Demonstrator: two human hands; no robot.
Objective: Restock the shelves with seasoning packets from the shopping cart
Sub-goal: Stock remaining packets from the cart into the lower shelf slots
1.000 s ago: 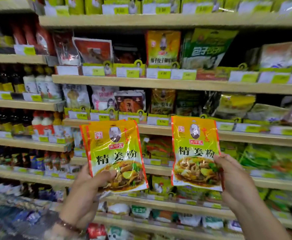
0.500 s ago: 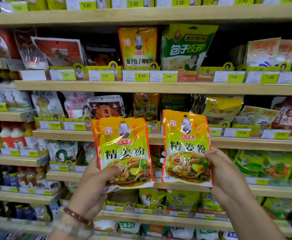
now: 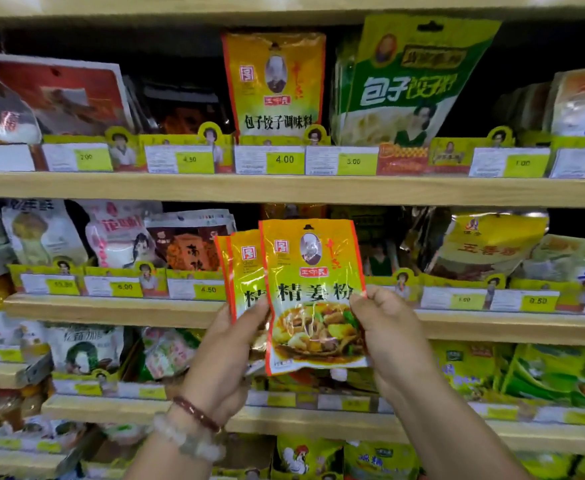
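I hold yellow-orange seasoning packets with a food picture in front of the middle shelf (image 3: 118, 308). My right hand (image 3: 393, 336) pinches the front packet (image 3: 313, 296) by its right edge. My left hand (image 3: 230, 348) grips a small stack of the same packets (image 3: 244, 275), thumb on their face, and the front packet overlaps that stack. The packets stand upright before a dark slot on the middle shelf where a like packet (image 3: 293, 211) shows behind. The shopping cart is out of view.
Wooden shelves hold many other packets: a tall yellow packet (image 3: 273, 81) and a green bag (image 3: 410, 81) above, white and brown bags (image 3: 187, 240) to the left, yellow bags (image 3: 488, 244) to the right. Price tags (image 3: 270, 160) line each shelf edge.
Both hands have come together: the right-hand packet now overlaps the left-hand stack. The view has closed in on the shelves and the packets sit higher, level with the middle shelf.
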